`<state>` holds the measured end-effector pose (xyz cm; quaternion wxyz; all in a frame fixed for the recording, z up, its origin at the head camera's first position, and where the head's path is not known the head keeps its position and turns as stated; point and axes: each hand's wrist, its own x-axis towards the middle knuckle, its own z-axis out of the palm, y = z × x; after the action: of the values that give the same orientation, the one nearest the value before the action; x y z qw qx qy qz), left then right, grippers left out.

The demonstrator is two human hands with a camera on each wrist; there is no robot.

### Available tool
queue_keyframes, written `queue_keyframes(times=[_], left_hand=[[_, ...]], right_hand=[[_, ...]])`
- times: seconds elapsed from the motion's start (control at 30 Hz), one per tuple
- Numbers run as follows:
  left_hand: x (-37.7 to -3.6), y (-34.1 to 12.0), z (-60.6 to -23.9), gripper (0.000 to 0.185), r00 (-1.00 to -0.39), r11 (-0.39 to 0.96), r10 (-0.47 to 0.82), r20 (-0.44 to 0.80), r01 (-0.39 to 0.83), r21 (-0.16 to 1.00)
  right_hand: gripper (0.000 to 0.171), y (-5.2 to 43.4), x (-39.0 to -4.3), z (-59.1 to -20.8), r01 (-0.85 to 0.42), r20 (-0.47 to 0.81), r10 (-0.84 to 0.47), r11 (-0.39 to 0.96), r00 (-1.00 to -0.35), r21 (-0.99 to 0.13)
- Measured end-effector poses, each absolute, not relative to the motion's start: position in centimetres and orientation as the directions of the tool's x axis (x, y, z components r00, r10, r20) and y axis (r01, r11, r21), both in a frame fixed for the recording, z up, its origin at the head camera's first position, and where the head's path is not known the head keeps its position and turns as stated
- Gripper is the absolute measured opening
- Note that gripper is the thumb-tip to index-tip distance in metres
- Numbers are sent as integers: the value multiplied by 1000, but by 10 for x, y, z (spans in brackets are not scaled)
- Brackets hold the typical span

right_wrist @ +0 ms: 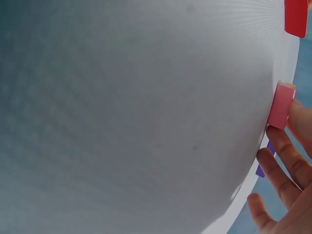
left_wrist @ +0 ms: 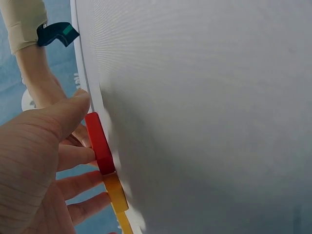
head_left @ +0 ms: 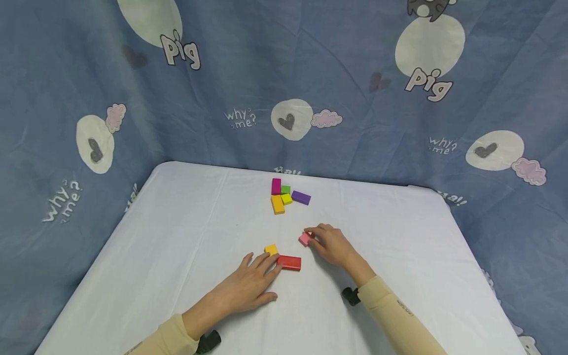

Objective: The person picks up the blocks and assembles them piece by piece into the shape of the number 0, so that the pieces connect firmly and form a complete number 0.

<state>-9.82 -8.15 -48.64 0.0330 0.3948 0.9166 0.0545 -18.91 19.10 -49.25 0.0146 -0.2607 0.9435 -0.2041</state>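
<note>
My right hand (head_left: 333,245) pinches a small pink block (head_left: 304,239) between thumb and fingers at the table surface; the right wrist view shows the pink block (right_wrist: 282,106) against the thumb. Lower and to the left, my left hand (head_left: 246,288) lies spread with fairly straight fingers. Its fingertips touch a small yellow-orange block (head_left: 271,250) and the left end of a long red block (head_left: 290,263). In the left wrist view the red block (left_wrist: 100,144) and the yellow-orange block (left_wrist: 116,192) stand end to end by the fingers.
Toward the table's back sit several more blocks: magenta (head_left: 276,186), green (head_left: 286,189), yellow (head_left: 286,198), orange (head_left: 277,204) and purple (head_left: 301,197). A white cloth (head_left: 213,217) covers the table. Behind it hangs a blue printed curtain (head_left: 248,64).
</note>
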Motion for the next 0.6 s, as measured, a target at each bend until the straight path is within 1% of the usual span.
queue_keyframes(times=[0.4, 0.6], left_hand=[[-100, -81, -487, 69, -691, 689, 722, -35, 714, 122], [-100, -81, -485, 69, -691, 690, 721, -42, 711, 137]], right_hand=[[36, 191, -185, -493, -467, 76, -475, 802, -877, -372], [36, 192, -181, -491, -460, 61, -477, 795, -877, -395]])
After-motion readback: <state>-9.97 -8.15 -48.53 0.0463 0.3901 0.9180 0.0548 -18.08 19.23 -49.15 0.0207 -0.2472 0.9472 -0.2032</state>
